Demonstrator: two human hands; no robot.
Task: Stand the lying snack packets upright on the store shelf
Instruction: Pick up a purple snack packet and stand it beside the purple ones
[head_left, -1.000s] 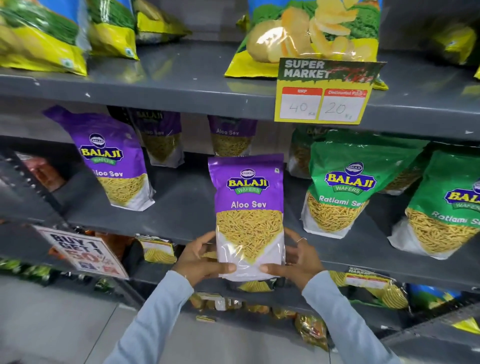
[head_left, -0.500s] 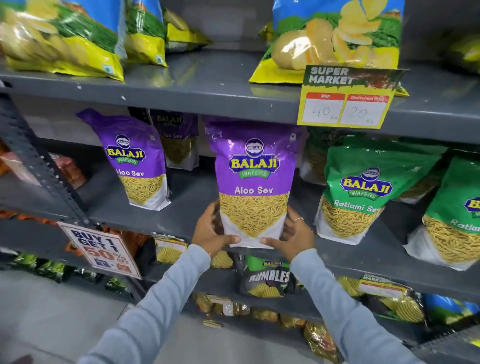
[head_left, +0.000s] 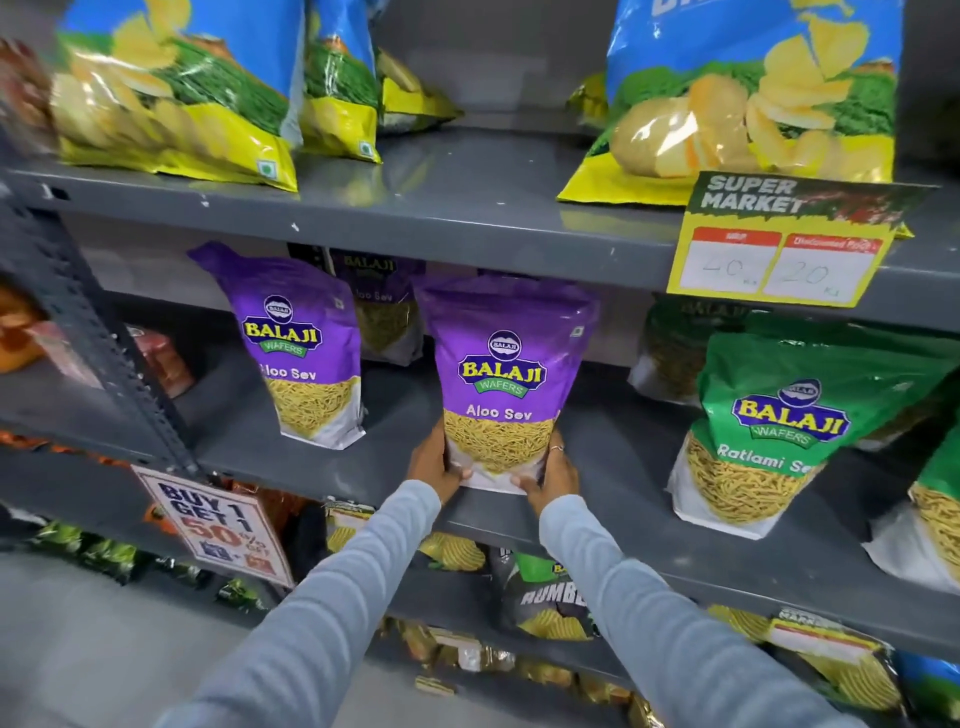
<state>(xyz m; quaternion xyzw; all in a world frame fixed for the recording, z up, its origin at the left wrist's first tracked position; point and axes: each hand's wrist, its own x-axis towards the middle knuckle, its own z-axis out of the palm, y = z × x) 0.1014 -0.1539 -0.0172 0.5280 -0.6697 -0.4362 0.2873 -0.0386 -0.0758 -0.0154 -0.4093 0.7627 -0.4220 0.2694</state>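
— Looking at the biggest thing first, we have the grey metal shelf (head_left: 613, 467), its front lip running from nine o'clock down toward four o'clock, with another board of chip bags (head_left: 176, 98) overhead at twelve.

— And our packet?

— The purple Aloo Sev packet (head_left: 506, 384) stands upright at the centre, its white base on the board near the front edge. Our left hand (head_left: 434, 462) and right hand (head_left: 553, 475) are clamped on its lower corners, one on each side, thumbs in front.

— What could go wrong?

— We judge the base sits close to the lip; letting go too soon could tip the soft pouch forward off the edge. Its top also looks close under the upper board, so pushing it back carelessly might snag or crumple it.

— Neighbours?

— A second purple packet (head_left: 304, 348) upright at nine o'clock, well apart; a green Ratlami Sev packet (head_left: 769, 441) at three o'clock.

— The room?

— A store aisle, pale floor at seven o'clock, a price tag (head_left: 779, 244) at one o'clock, an offer sign (head_left: 213, 522) at eight.
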